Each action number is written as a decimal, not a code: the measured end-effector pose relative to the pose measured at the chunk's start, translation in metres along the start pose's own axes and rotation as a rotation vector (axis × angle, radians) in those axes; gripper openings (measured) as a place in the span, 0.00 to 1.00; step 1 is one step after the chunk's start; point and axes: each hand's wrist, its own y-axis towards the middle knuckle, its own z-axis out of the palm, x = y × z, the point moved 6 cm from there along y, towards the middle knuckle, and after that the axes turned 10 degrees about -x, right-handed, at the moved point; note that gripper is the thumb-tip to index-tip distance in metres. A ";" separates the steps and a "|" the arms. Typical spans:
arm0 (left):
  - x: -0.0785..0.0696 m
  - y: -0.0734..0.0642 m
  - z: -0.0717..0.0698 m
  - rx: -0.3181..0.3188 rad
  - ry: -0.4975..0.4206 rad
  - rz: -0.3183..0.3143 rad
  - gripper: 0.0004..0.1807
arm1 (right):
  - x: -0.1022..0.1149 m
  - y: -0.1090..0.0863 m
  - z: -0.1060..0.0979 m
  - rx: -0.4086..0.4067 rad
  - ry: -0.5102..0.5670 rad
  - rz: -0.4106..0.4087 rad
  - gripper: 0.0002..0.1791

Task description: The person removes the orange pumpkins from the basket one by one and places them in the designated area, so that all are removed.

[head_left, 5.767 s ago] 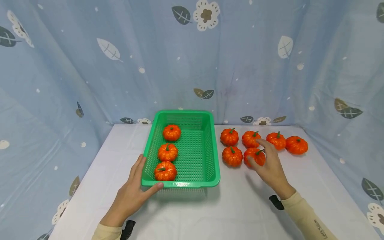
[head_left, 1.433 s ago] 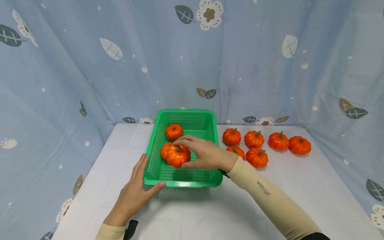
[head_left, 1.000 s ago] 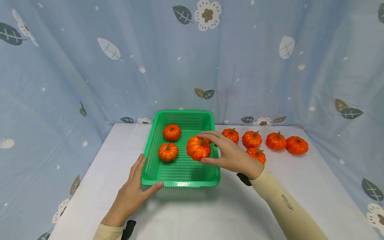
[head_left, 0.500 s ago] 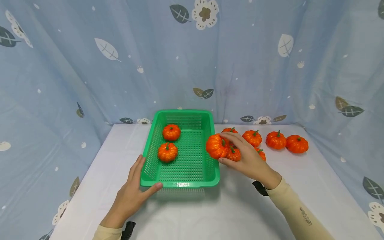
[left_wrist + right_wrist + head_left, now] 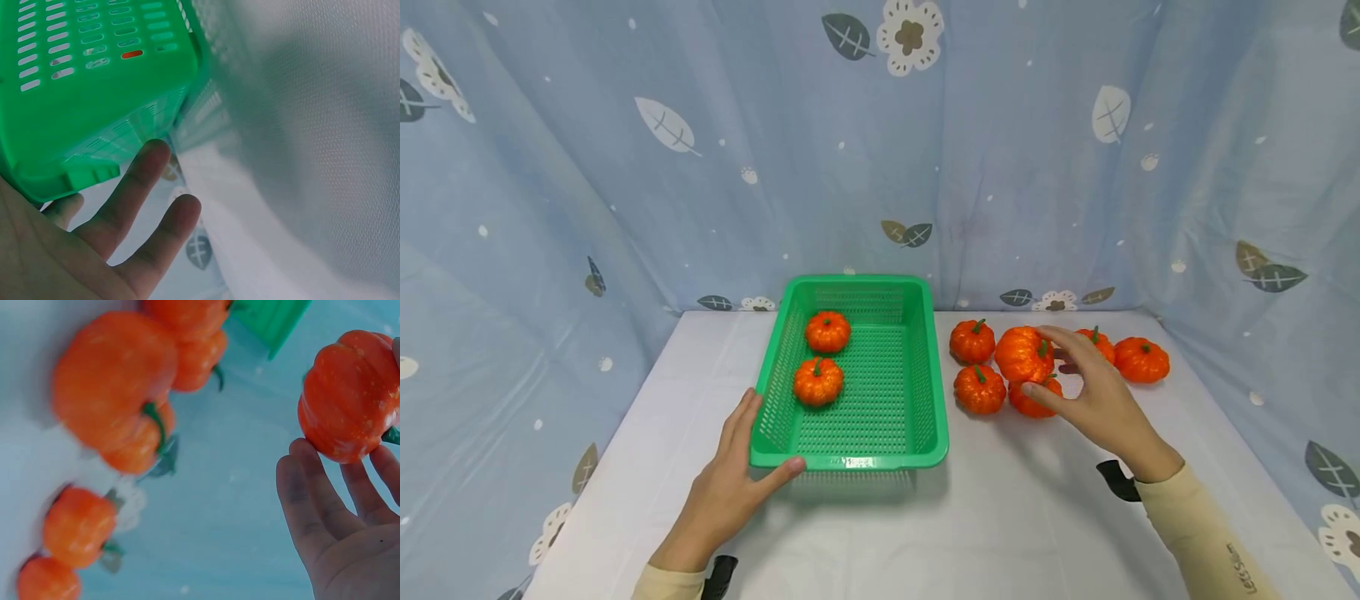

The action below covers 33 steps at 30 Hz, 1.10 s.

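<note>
My right hand point(image 5: 1093, 396) pinches a small orange pumpkin point(image 5: 1024, 354) between thumb and fingertips, raised above the table on the right. In the right wrist view this pumpkin point(image 5: 350, 397) sits at the fingertips, its green stem turned toward the palm. Below and around it, other pumpkins point(image 5: 980, 389) stand on the table. My left hand point(image 5: 718, 487) rests at the near left corner of a green plastic basket point(image 5: 880, 461), thumb on the front rim and straight fingers along the left side. Two pumpkins point(image 5: 818, 382) lie inside the basket, along its left half.
A white cloth covers the table point(image 5: 880, 542). Behind it hangs a blue patterned curtain point(image 5: 775, 167). Further right, two more pumpkins point(image 5: 1142, 360) stand close together near the back edge. One pumpkin appears hidden behind the held one.
The frontmost pumpkin of three in the basket was lifted out by my right hand and carried right, over the pumpkins on the table. My left hand has stayed at the basket corner.
</note>
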 end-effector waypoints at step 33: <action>0.002 0.001 0.002 -0.007 -0.006 0.002 0.57 | -0.112 -0.049 -0.025 0.148 -0.399 0.462 0.52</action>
